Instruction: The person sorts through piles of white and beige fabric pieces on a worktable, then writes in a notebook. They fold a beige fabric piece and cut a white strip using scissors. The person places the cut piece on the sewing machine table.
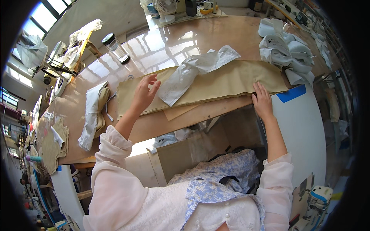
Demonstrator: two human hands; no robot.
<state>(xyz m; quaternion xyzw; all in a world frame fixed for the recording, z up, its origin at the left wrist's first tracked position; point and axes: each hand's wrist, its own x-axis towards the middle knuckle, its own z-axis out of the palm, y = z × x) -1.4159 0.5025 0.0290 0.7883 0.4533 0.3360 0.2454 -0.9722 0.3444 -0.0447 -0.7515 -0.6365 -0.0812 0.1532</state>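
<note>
A long stack of khaki fabric pieces (pixel 231 82) lies across the table in front of me. Over its middle rests a crumpled strip of white paper (pixel 185 76) with faint marks on it. My right hand (pixel 262 98) lies flat on the front edge of the stack, towards its right end, fingers spread on the cloth. Above the stack's left part is my left hand (pixel 146 91), fingers apart and holding nothing; whether it touches the cloth is hard to tell. Some brown paper (pixel 180 112) sticks out from beneath the front edge.
To the left sit a white-wrapped khaki bundle (pixel 94 115) and loose khaki pieces (pixel 59 141). A glass bottle (pixel 116 48) stands at the back of the table (pixel 225 34). Piled white bundles (pixel 286 49) occupy the right. A small fan (pixel 165 10) stands behind, and a sewing machine (pixel 316 199) is low right.
</note>
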